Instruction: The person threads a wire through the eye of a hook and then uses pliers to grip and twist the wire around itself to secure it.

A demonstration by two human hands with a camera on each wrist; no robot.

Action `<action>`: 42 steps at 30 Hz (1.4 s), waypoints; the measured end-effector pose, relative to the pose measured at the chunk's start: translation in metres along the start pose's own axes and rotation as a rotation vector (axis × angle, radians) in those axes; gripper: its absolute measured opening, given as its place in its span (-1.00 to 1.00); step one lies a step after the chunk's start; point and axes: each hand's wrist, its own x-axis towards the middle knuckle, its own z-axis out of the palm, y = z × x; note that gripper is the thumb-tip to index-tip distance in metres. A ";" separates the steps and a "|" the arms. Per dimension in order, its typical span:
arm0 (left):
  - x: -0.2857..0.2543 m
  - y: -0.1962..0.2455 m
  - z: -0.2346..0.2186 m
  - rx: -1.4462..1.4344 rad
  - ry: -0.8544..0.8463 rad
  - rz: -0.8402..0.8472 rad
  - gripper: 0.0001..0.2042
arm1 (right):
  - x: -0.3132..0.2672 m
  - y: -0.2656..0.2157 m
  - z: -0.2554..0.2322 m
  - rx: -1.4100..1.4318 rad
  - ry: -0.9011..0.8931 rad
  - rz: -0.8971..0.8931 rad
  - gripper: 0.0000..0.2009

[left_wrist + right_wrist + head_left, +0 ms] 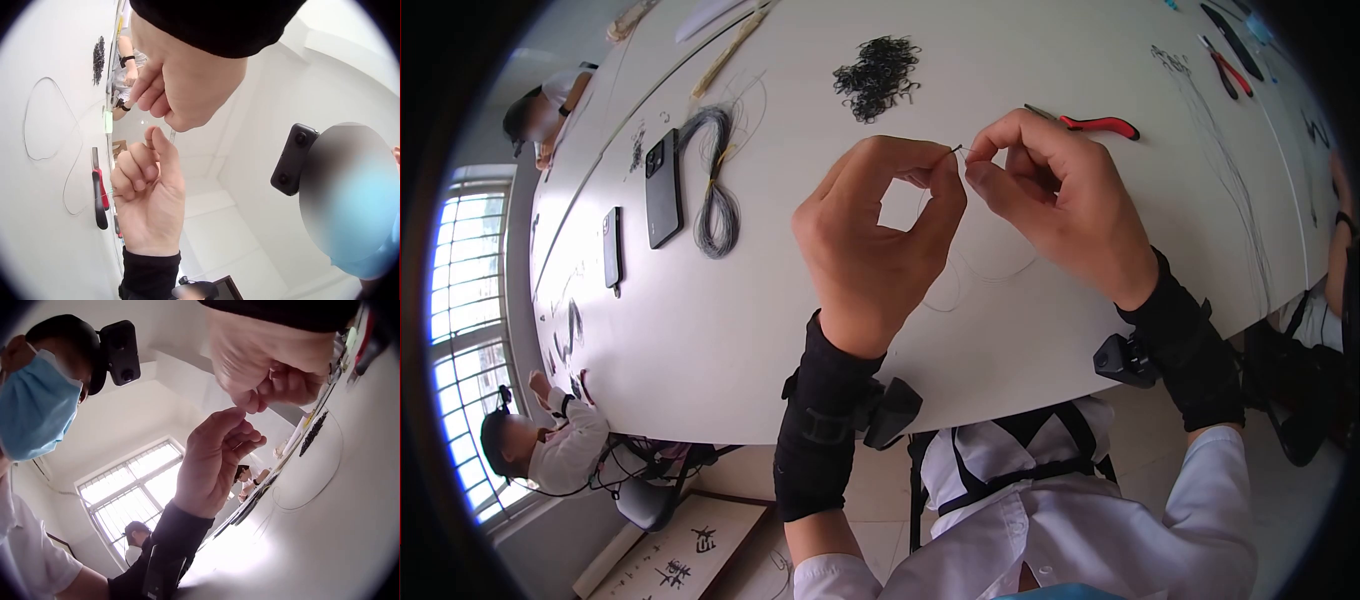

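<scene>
Before me, my left hand [880, 235] pinches a tiny dark piece [956, 150] between thumb and index finger. Close beside it, my right hand [1065, 195] has its thumb and index finger together on a thin wire that spans the small gap between the fingertips. The wire [25, 122] hangs in loose loops below the hands, over the table. In the right wrist view it curves beside the hands above the white surface. The dark piece is too small to make out its shape, and fingers partly hide it.
A pile of small black hook-like pieces [878, 78] lies beyond my hands. Red-handled pliers [1100, 126] rest behind the right hand. On the left are a coil of grey wire [718, 215] and a phone [663, 190]. Long wires [1235, 185] lie right. Other people sit around the table.
</scene>
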 end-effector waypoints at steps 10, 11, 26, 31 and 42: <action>0.001 0.002 -0.001 0.230 -0.119 0.124 -0.85 | 0.001 -0.007 -0.007 -0.151 0.083 -0.166 -0.92; 0.001 0.002 -0.001 0.230 -0.130 0.123 -0.85 | 0.001 -0.006 -0.007 -0.126 0.078 -0.143 -0.92; 0.000 0.005 -0.002 0.182 -0.208 0.131 -0.86 | 0.007 0.003 -0.016 0.011 -0.021 0.074 -0.82; 0.001 0.006 -0.002 0.156 -0.201 0.134 -0.86 | 0.008 0.007 -0.019 0.087 -0.063 0.136 -0.80; 0.001 0.007 -0.004 0.126 -0.220 0.124 -0.86 | 0.009 0.012 -0.018 0.136 -0.064 0.119 -0.78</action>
